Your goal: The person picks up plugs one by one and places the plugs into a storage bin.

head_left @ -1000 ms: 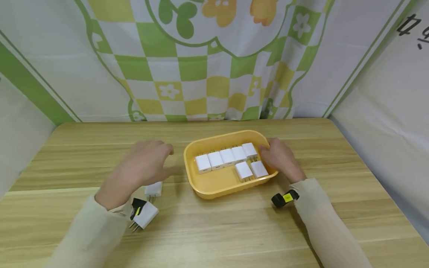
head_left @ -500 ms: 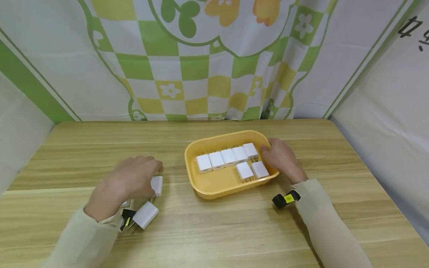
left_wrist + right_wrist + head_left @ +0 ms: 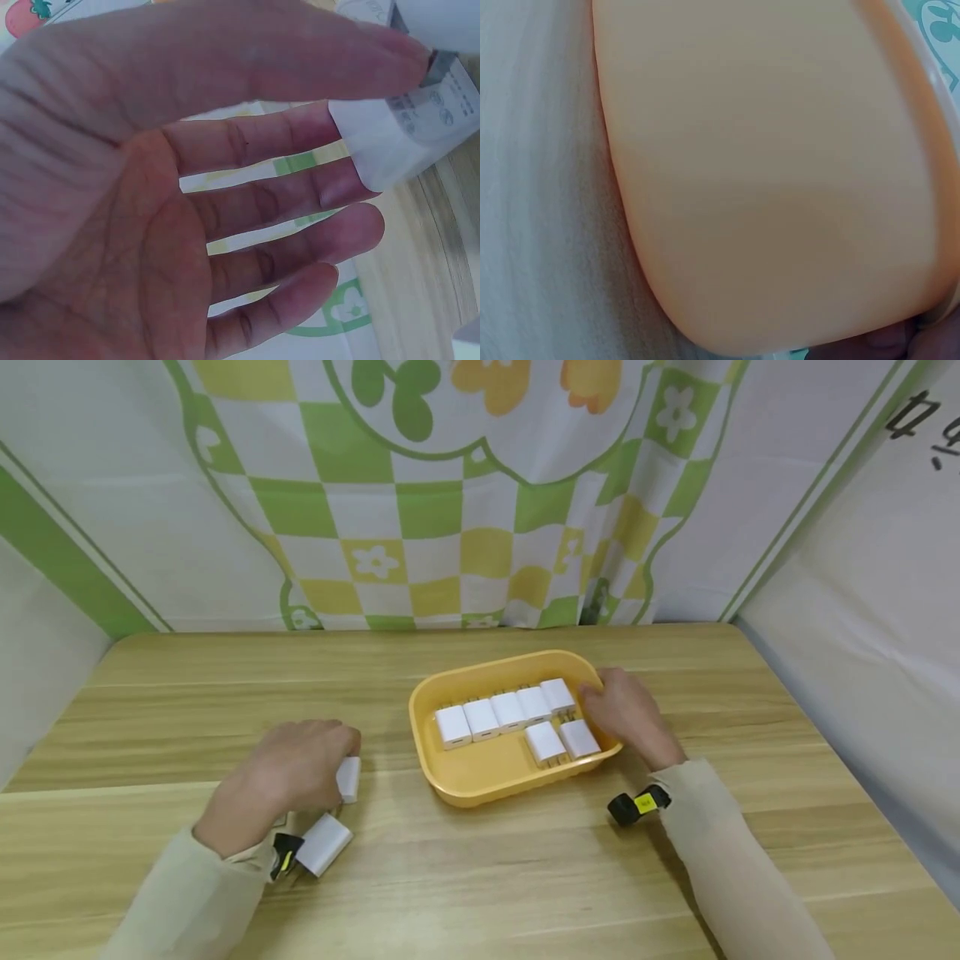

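My left hand (image 3: 296, 772) pinches a white charger plug (image 3: 375, 146) over the left part of the table. In the left wrist view, the thumb lies on one side of the charger, and the index and middle fingertips are behind its other side. Another white charger (image 3: 324, 845) lies just below that hand, beside the wrist strap. A bit of a further charger (image 3: 280, 820) peeks out from under the wrist. My right hand (image 3: 626, 710) grips the right end of a yellow plastic basket (image 3: 476, 770), its thumb over the rim. The right wrist view is filled by the basket's outer wall (image 3: 765, 150).
Inside the basket stand several white chargers (image 3: 482, 718) in a back row, with two more (image 3: 545, 743) in front at the right. The basket's front left floor is bare. A checked green and yellow curtain (image 3: 431, 510) hangs behind the wooden table (image 3: 480, 893).
My left hand has come down and towards me from beside the basket to the loose chargers, and its fingers have closed on one. The right hand and basket stay in place.
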Available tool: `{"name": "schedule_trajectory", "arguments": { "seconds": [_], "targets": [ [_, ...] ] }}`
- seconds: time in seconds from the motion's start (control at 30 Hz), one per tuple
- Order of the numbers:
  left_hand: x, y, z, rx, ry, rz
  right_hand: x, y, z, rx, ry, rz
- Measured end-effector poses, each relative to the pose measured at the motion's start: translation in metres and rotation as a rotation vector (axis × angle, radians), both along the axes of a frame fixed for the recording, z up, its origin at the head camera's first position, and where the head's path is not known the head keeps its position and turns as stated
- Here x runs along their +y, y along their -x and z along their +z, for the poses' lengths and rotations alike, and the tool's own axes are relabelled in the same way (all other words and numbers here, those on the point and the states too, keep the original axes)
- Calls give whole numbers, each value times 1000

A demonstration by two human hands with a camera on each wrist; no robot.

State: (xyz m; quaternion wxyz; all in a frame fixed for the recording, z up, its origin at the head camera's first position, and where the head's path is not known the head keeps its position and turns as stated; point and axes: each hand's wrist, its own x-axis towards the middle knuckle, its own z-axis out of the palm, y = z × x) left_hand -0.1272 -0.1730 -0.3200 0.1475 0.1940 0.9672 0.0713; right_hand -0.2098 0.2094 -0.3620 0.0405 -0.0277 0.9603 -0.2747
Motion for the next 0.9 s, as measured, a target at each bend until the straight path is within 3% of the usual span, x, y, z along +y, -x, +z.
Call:
{"name": "schedule_trajectory", "arguments": {
  "seconds": [0.33,0.9],
  "targets": [
    [-1,-1,4,48,-1,2,-2,-1,0,13,-7,-2],
    [2,-15,28,207,-22,4,-18,-9,1,27,-8,-20]
  ]
}}
